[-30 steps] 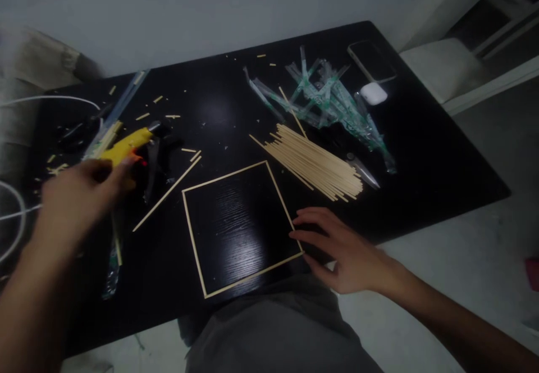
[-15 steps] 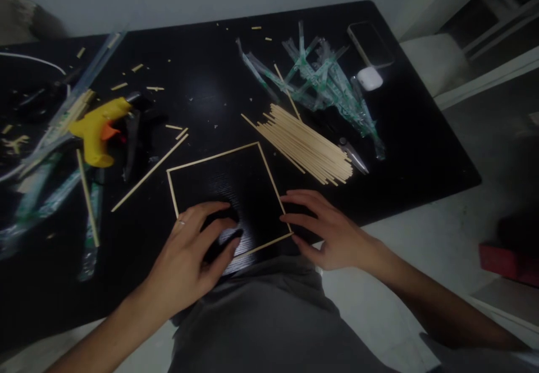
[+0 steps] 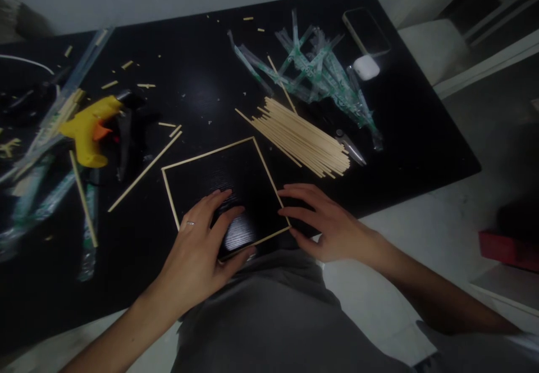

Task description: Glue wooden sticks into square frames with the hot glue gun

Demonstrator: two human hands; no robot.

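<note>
A square frame of thin wooden sticks (image 3: 209, 153) lies flat on the black table (image 3: 197, 92), close to its front edge. My left hand (image 3: 206, 238) rests over the frame's near left corner with its fingers apart, hiding that corner. At the frame's right side, my right hand (image 3: 326, 221) has its fingers spread, the tips touching the stick near the near right corner. A yellow glue gun (image 3: 90, 128) with an orange trigger lies left of the frame. Behind and right of the frame lies a bundle of wooden sticks (image 3: 305, 140).
Crumpled clear-and-green plastic wrappers (image 3: 324, 75) lie at the back right, near a phone (image 3: 367, 31) and a white earbud case (image 3: 366, 67). Scissors (image 3: 351, 147) poke out beside the bundle. A loose stick (image 3: 145, 172) lies left of the frame. Small offcuts (image 3: 127, 65) are scattered at the back left.
My left hand has let go of the glue gun, now lying on the table, and come over to the frame's near left corner. My right hand stays at the frame's right side.
</note>
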